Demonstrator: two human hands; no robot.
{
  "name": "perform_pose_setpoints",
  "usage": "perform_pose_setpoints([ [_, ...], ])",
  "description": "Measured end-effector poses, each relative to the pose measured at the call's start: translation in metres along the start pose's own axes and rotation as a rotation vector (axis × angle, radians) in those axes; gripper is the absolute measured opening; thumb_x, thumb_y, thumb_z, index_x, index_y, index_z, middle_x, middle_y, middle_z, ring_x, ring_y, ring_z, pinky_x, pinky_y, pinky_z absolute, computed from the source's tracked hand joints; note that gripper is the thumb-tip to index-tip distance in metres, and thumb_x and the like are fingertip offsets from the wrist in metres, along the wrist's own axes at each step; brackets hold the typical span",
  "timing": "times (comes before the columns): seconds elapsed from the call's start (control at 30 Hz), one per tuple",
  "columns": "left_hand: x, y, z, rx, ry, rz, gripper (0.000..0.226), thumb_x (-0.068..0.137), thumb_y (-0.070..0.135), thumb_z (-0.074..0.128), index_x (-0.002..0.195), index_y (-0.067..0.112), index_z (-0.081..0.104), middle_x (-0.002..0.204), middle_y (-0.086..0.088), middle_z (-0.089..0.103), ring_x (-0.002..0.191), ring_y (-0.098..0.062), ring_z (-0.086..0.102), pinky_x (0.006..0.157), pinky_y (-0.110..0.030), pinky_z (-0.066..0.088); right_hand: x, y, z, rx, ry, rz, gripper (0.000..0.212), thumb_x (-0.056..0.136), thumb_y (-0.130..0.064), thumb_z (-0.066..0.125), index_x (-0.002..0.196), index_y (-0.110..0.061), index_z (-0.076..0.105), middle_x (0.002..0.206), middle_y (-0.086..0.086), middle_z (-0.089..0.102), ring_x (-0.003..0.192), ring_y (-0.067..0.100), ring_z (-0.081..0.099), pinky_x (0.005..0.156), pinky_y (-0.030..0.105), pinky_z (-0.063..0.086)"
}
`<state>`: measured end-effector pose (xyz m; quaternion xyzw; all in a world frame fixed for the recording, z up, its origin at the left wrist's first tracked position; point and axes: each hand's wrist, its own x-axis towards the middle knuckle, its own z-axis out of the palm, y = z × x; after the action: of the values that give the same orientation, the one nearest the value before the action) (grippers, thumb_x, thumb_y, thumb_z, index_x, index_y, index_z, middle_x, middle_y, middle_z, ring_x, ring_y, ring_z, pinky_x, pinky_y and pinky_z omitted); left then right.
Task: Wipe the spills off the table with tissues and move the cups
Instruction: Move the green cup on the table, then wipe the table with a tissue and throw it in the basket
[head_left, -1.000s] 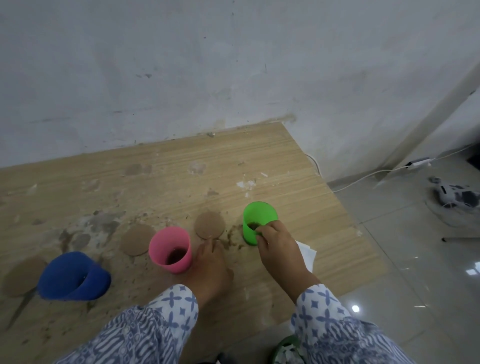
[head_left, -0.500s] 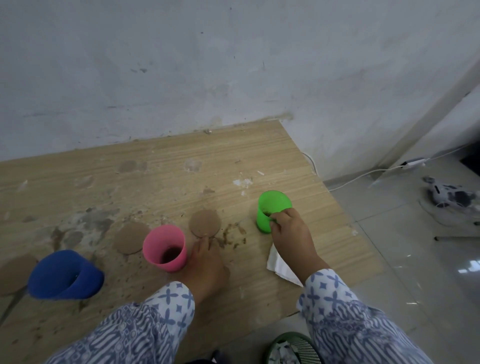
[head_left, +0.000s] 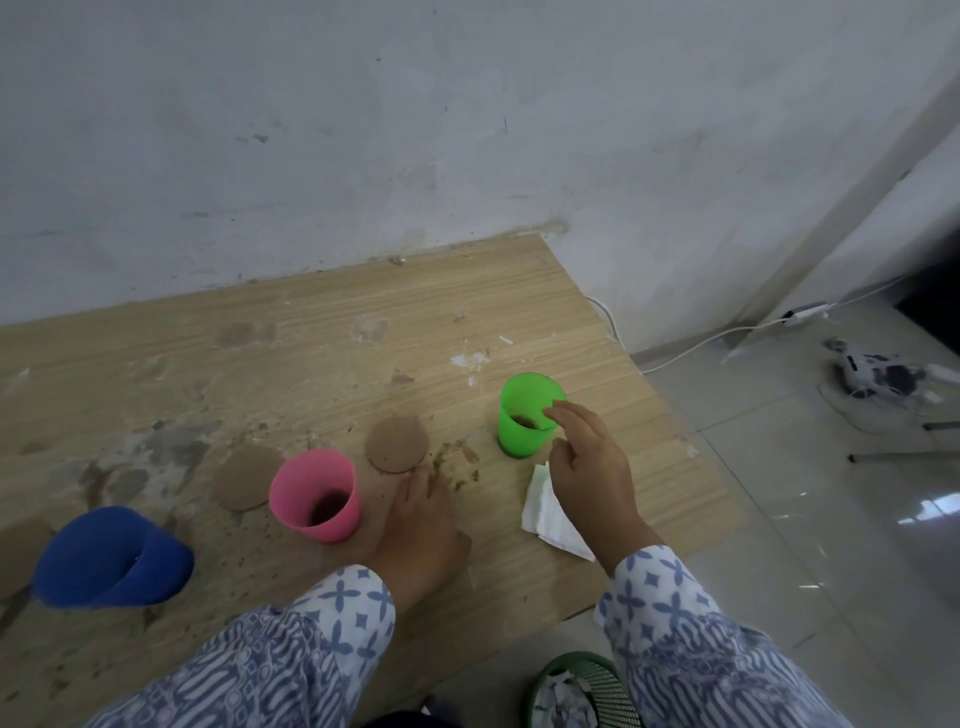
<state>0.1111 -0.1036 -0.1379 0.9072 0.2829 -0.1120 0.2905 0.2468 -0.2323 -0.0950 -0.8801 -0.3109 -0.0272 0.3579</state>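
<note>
A green cup (head_left: 523, 415) stands upright near the wooden table's (head_left: 322, 332) right edge, with a little brown liquid inside. My right hand (head_left: 592, 470) hovers just right of it, fingers loosely spread by the rim and gripping nothing. A folded white tissue (head_left: 548, 514) lies on the table under that hand. My left hand (head_left: 422, 519) rests flat on the table, its fingertips at the brown spill (head_left: 460, 462). A pink cup (head_left: 317, 496) stands left of that hand. Far left, a blue cup (head_left: 111, 558) looks tilted.
Two round brown discs (head_left: 397, 436) (head_left: 247, 478) lie by the pink cup. Dried stains (head_left: 171, 447) mark the table's left part. A green basket (head_left: 576, 691) with crumpled tissues sits on the floor below the front edge. A cable (head_left: 727, 332) runs along the floor at right.
The green cup has slid right and farther from the spill. My right hand has let go of its rim, and the tissue has come into view. My left hand has stayed put.
</note>
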Motion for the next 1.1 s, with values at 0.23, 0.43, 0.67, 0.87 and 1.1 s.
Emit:
perform_pose_setpoints([
  [0.23,0.006,0.028,0.013,-0.090,-0.107,0.237,0.041,0.092,0.018,0.049,0.132,0.009,0.046,0.136,-0.007,0.042,0.124,-0.021,0.039,0.100,-0.024,0.029,-0.041,0.033,0.002,-0.005,-0.070,0.262,0.026,0.084,0.000,0.052,0.106,-0.009,0.064,0.106,0.006,0.061,0.093,0.019,0.058,0.075,0.017,0.035],
  [0.43,0.019,0.048,0.028,-0.164,-0.183,0.204,0.046,0.094,0.022,0.048,0.139,0.015,0.043,0.135,-0.007,0.045,0.122,-0.020,0.045,0.103,-0.030,0.037,-0.065,0.047,0.022,-0.147,-0.233,0.301,0.020,0.077,-0.002,0.063,0.097,0.001,0.067,0.101,0.016,0.062,0.091,0.030,0.059,0.074,0.021,0.037],
  [0.67,0.042,0.074,0.033,-0.215,-0.165,0.103,0.011,0.089,0.018,0.050,0.098,0.023,0.046,0.109,-0.009,0.058,0.102,-0.022,0.053,0.090,-0.032,0.042,-0.075,0.055,0.038,-0.203,-0.232,0.182,0.016,0.061,-0.002,0.074,0.075,-0.009,0.070,0.081,0.010,0.064,0.071,0.026,0.059,0.064,0.026,0.042],
  [0.87,0.054,0.089,0.038,-0.313,-0.181,0.014,0.055,0.091,0.020,0.049,0.144,0.018,0.035,0.133,-0.010,0.052,0.119,-0.025,0.051,0.098,-0.033,0.040,-0.079,0.054,0.037,-0.221,-0.215,0.172,0.015,0.076,-0.006,0.063,0.089,-0.009,0.069,0.092,0.007,0.062,0.082,0.023,0.053,0.070,0.023,0.036],
  [1.1,0.058,0.089,0.042,-0.270,-0.067,0.018,0.013,0.094,0.022,0.045,0.104,0.020,0.054,0.102,-0.007,0.064,0.093,-0.027,0.058,0.076,-0.033,0.043,-0.079,0.055,0.036,-0.264,-0.255,0.159,0.017,0.079,-0.009,0.057,0.092,-0.011,0.068,0.098,0.006,0.061,0.087,0.024,0.051,0.071,0.025,0.034],
])
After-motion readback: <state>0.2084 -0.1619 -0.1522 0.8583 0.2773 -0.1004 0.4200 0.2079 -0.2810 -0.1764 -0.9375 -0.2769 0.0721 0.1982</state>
